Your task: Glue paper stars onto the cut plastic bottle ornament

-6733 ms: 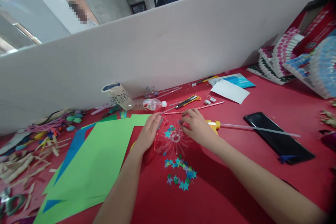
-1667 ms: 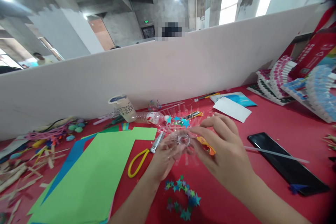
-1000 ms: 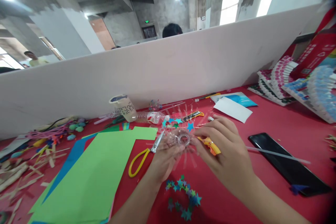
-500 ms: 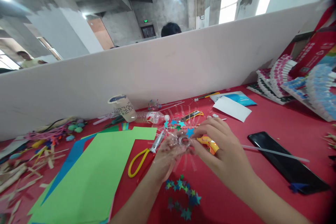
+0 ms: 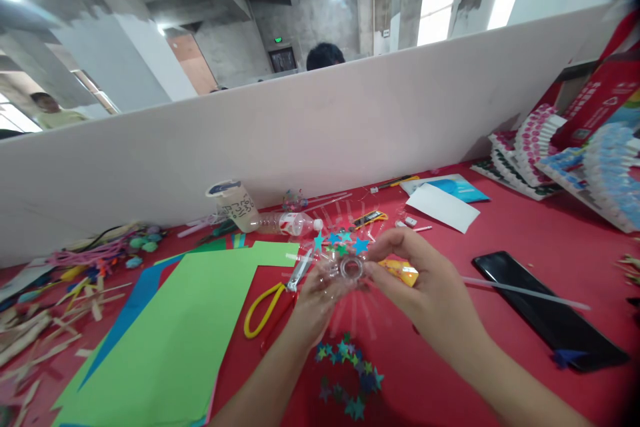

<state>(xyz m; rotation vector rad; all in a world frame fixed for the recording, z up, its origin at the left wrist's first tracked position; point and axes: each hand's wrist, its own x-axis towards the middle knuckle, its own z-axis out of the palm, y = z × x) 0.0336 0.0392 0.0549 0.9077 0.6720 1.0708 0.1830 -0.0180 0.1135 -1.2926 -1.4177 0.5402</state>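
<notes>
My left hand is wrapped round a clear cut plastic bottle top, its ring-shaped neck facing me and thin clear strips fanning out around it. Shiny blue and green stars sit on the far strips. My right hand pinches at the bottle top's right side with thumb and forefinger, right beside a blue star; exactly which part lies between the fingertips is hidden. Behind the right hand shows a yellow-orange tool, partly covered. Loose star sequins lie on the red table below the hands.
Yellow-handled scissors and green paper sheets lie to the left. A plastic bottle, a paper cup and a utility knife are farther back. At right is a black phone. A white partition borders the table.
The bottle top has turned slightly, and its neck and stars show more plainly. My right hand's fingers have drawn back a little from over the strips, with the forefinger more bent.
</notes>
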